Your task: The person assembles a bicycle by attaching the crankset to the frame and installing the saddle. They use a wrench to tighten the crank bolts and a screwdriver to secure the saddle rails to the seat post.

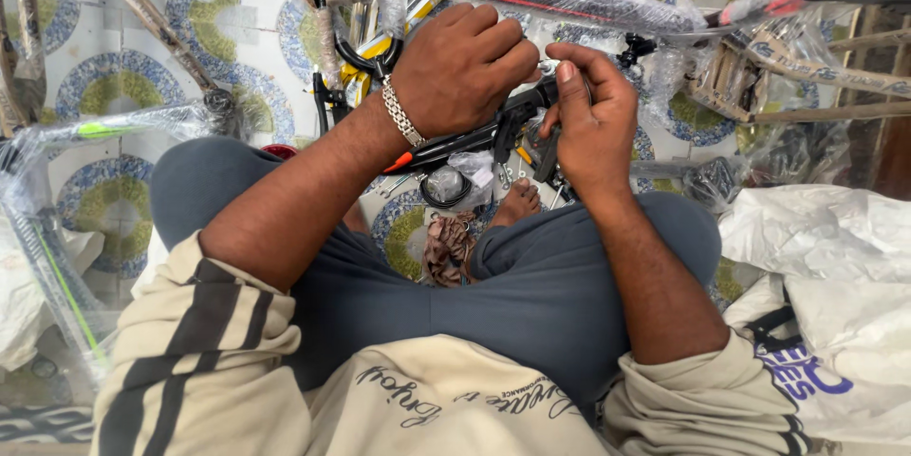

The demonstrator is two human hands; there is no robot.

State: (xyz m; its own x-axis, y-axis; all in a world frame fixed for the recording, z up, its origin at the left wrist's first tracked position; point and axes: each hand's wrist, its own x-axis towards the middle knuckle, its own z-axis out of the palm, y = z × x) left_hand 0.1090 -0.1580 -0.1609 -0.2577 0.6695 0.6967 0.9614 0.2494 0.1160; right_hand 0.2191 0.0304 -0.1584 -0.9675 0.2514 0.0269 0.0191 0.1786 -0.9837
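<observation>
My left hand [465, 67] is closed into a fist over a black bicycle part [512, 119], and the fingers are curled down so that I cannot see their tips. My right hand [593, 119] is just beside it. Its fingers are bent and pinched together at the top, against the left knuckles, around something small and metal that is too small to tell. The black part runs under both hands and comes out below my left wrist, where the silver bracelet [403, 114] sits.

Behind my left fingers there are yellow and black bicycle pieces [375, 48] wrapped in clear plastic. Above both hands a red and black frame tube [569, 2] in plastic wrap crosses the view. To the right of my right fingers lies a cardboard wrapped part [759, 72]. Below the hands, between my knees, I see my bare foot [517, 202], a small plastic bag [470, 171] with a black ring and a brown rag [448, 245] on the patterned tile floor [114, 86]. Near my right elbow is a white sack [816, 228].
</observation>
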